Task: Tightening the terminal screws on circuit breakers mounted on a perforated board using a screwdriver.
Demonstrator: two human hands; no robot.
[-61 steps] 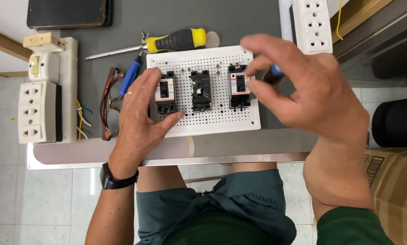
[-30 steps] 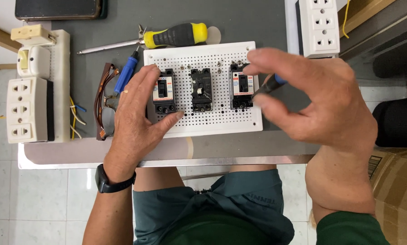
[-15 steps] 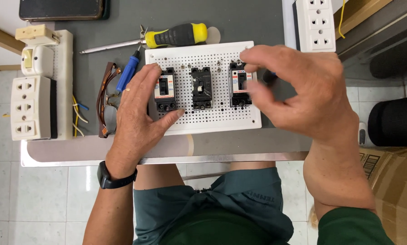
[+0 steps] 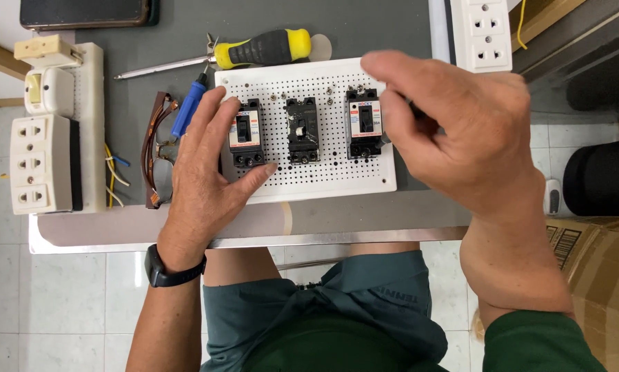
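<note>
Your left hand [image 4: 203,176] lies flat and open on the left edge of the white perforated board [image 4: 323,182], fingers spread, thumb tip just below the left breaker [image 4: 245,134]; it grips nothing. Your right hand [image 4: 461,138] hovers over the board's right edge with the fingers curled in toward the thumb, beside the right breaker [image 4: 364,124]. A dark bit shows between the fingers, but you cannot tell what it is or whether you truly have hold of it. The middle breaker [image 4: 302,129] stands between the other two, apart from both hands.

The board sits near the front edge of the bench [image 4: 364,220], roughly at its middle. Behind it, touching its back edge, lies the yellow-and-black screwdriver [image 4: 254,49], its shaft pointing to the left. A blue-handled tool [image 4: 187,109] and a pair of glasses [image 4: 156,148] crowd the board's left side, just beside your left hand, with loose wires [image 4: 113,176] next to them. At the bench's left edge stands a panel of white sockets [image 4: 41,162]. A white socket strip [image 4: 486,33] is at the back right corner and a dark tablet [image 4: 85,12] at the back left. A bare strip of bench runs along the front edge, under your wrists.
</note>
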